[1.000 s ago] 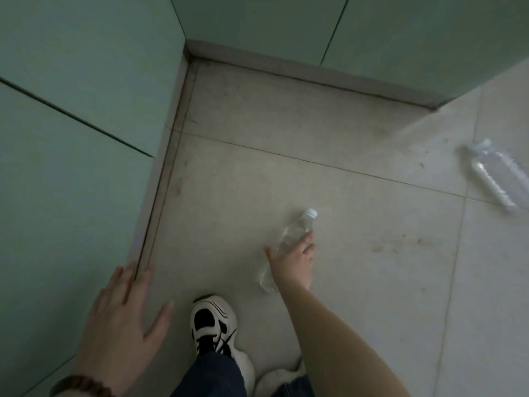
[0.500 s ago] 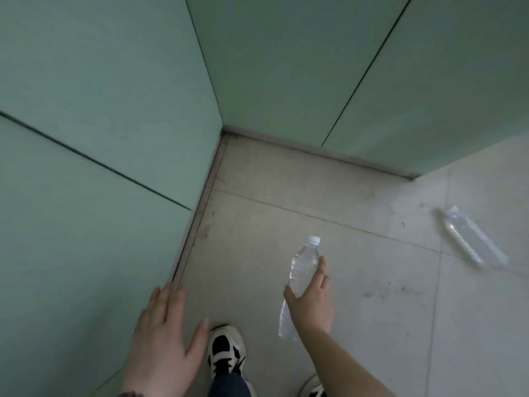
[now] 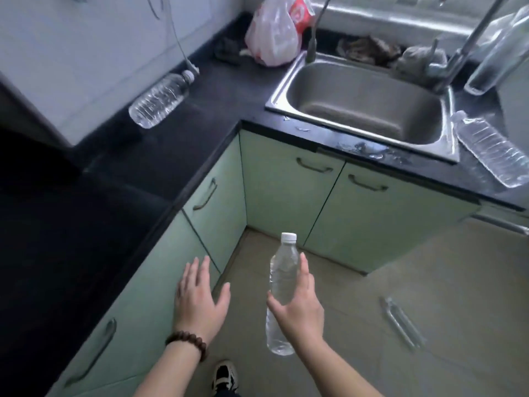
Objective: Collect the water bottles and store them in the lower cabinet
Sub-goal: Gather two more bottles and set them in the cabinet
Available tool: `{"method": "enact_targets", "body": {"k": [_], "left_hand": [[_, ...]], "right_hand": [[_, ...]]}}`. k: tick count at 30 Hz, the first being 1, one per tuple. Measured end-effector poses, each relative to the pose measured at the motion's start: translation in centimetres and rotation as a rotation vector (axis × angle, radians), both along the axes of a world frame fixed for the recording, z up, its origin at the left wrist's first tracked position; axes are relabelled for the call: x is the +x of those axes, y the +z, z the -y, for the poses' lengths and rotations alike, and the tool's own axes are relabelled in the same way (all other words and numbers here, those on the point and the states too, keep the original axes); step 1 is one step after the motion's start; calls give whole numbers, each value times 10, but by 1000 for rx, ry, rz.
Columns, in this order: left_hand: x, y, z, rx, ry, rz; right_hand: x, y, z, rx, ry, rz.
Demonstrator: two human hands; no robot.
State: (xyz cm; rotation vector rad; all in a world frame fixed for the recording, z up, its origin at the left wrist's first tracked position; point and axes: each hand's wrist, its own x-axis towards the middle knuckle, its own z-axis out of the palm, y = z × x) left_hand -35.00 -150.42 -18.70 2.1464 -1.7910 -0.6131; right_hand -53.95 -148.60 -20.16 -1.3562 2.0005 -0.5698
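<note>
My right hand (image 3: pixel 300 310) grips a clear water bottle (image 3: pixel 282 279) with a white cap, held upright above the floor. My left hand (image 3: pixel 200 296) is open, fingers spread, flat near a pale green lower cabinet door (image 3: pixel 160 285). Another bottle (image 3: pixel 159 100) lies on the black counter at the left. A third bottle (image 3: pixel 491 150) lies on the counter right of the sink. A further bottle (image 3: pixel 402 322) lies on the floor at the right. All cabinet doors in view are closed.
A steel sink (image 3: pixel 363 101) with a tap sits in the black counter (image 3: pixel 200 121). A plastic bag (image 3: pixel 272 35) and rags lie behind it. A tall clear container (image 3: pixel 501 53) stands at the far right. My shoe (image 3: pixel 226 378) is on the tiled floor.
I have risen from the floor with the bottle in my right hand; the view has lifted to show the counter and sink. My left hand stays open by the cabinet door.
</note>
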Motion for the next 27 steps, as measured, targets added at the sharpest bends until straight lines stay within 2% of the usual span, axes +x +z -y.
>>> {"method": "enact_targets", "body": {"k": [7, 14, 19, 27], "left_hand": [[60, 101, -31, -176, 271, -1], [140, 149, -36, -303, 541, 11], [208, 162, -1, -339, 685, -24], [337, 175, 93, -381, 889, -188]], "right_hand": [[36, 95, -14, -129, 190, 121], [107, 154, 43, -271, 361, 157], [179, 183, 106, -366, 470, 145], [302, 204, 185, -370, 690, 74]]}}
